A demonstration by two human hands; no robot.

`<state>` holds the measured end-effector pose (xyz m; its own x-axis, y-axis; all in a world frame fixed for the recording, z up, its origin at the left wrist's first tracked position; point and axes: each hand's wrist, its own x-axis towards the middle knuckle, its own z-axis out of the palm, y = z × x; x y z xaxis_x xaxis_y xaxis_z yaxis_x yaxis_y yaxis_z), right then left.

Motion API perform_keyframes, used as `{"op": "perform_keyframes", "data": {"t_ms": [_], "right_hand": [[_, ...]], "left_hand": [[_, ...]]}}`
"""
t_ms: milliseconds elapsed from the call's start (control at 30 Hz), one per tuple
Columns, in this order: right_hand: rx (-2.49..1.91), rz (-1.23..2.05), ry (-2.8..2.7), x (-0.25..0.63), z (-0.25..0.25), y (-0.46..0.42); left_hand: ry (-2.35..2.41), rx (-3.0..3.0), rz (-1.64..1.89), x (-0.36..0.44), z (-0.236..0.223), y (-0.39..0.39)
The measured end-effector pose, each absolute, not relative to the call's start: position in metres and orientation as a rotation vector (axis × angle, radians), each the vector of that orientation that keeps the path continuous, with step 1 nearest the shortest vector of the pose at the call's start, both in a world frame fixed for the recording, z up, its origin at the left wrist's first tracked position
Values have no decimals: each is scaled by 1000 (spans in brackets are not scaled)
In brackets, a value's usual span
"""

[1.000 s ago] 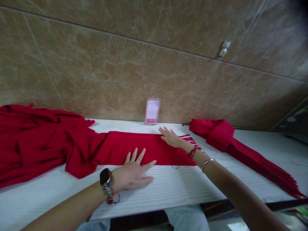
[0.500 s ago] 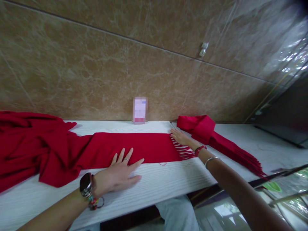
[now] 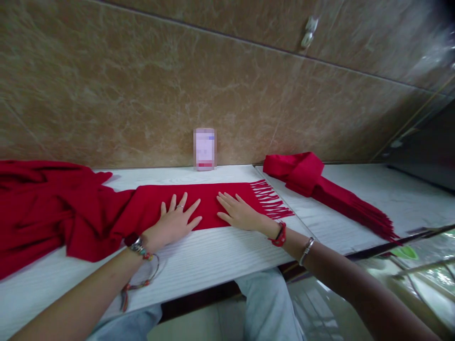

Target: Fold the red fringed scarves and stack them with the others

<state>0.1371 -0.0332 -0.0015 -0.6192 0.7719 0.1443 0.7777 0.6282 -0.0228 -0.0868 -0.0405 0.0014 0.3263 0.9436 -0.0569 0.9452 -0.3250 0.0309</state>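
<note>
A red fringed scarf (image 3: 209, 199) lies across the white table, its right part flat and folded into a strip, its left part heaped in loose folds. My left hand (image 3: 174, 225) rests on the strip's near edge with its fingers spread. Just to the right, my right hand (image 3: 241, 213) lies flat on the same strip, fingers stretched out and pointing left. Neither hand grips the cloth. Beyond my right hand the white-backed fringe (image 3: 270, 199) fans out at the strip's right end.
A second red scarf (image 3: 305, 175), folded over itself with its fringe toward the front edge, lies at the right. Against the brown tiled wall (image 3: 142, 94) leans a blurred pale phone-like rectangle (image 3: 205, 149). The white table (image 3: 220, 255) has a seam near the fringe.
My right hand has moved left from the fringe onto the flat strip, nearer my left hand. My left hand stays spread on the scarf. The view has tilted slightly downward.
</note>
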Motion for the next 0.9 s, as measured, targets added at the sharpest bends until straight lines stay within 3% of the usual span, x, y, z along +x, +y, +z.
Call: {"op": "perform_keyframes", "data": {"t_ms": [267, 433, 600, 767, 900], "right_hand": [[-1434, -175, -2651, 211, -11, -30], [-1413, -124, -2568, 171, 7, -34], [-1063, 79, -2738, 129, 17, -58], [-1176, -21, -2667, 146, 12, -71], [-1097, 113, -2702, 156, 12, -65]], "left_hand": [[1775, 2468, -27, -88, 0, -38], [1768, 2464, -37, -88, -2, -36], [1782, 2508, -14, -90, 2, -39], [1290, 2909, 151, -78, 21, -51], [1013, 2999, 147, -66, 33, -58]]}}
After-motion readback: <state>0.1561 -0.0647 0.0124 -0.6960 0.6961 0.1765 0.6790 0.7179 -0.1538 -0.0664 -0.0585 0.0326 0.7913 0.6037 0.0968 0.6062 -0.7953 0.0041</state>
